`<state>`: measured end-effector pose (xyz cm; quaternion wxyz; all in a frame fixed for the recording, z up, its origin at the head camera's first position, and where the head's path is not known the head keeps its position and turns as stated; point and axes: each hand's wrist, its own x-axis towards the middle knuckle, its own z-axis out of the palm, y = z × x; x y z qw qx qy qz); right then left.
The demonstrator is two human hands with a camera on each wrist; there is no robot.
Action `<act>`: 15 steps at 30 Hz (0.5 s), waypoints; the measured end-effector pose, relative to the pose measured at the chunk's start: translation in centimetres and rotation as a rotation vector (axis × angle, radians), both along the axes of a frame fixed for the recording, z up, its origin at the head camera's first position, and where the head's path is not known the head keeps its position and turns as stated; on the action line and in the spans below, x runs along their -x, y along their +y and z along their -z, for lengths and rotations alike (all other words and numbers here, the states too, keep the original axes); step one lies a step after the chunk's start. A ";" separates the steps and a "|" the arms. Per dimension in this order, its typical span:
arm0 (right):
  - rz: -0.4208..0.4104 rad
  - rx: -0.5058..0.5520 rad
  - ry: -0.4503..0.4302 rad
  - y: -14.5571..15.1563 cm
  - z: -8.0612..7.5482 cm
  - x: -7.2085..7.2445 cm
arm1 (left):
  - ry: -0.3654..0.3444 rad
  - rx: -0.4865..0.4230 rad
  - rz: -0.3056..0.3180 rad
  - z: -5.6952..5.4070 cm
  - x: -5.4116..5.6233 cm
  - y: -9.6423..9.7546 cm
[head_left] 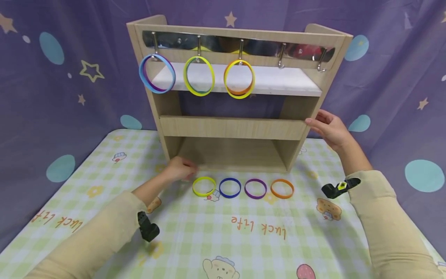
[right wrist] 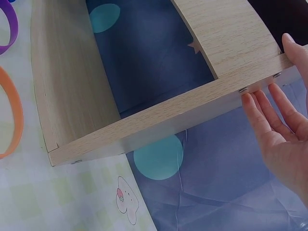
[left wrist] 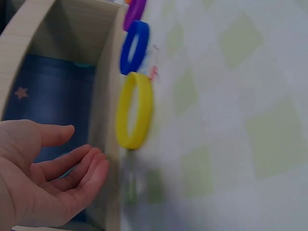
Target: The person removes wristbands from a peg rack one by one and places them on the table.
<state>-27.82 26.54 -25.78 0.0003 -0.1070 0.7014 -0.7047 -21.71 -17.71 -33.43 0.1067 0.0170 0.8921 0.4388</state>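
My right hand (head_left: 331, 130) holds the right side panel of a wooden shelf (head_left: 231, 128), with the thumb at its front edge and fingertips against the outer face. By the shelf's lower left corner is my left hand (head_left: 179, 169), its fingers loosely bent around nothing. A yellow silicone wristband (head_left: 204, 186) lies just right of it. In line with that one lie a blue wristband (head_left: 230, 194), a purple wristband (head_left: 255, 196) and an orange wristband (head_left: 282, 196).
From the shelf's hooks hang light blue and purple wristbands (head_left: 140, 73), yellow-green and teal wristbands (head_left: 185, 77), and yellow and orange wristbands (head_left: 253, 83). The two rightmost hooks (head_left: 281, 56) are bare. A checked cloth (head_left: 258, 252) covers the table; a purple curtain (head_left: 87, 112) hangs behind.
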 end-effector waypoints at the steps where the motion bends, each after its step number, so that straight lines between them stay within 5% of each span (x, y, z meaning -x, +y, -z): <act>1: -0.008 0.012 0.000 0.0 0.0 0.0 | 0.002 0.001 0.004 -0.3 0.0 0.1; 15: 0.009 -0.021 -0.012 -0.1 -0.1 -0.2 | 0.149 0.010 0.090 -6.9 0.2 4.4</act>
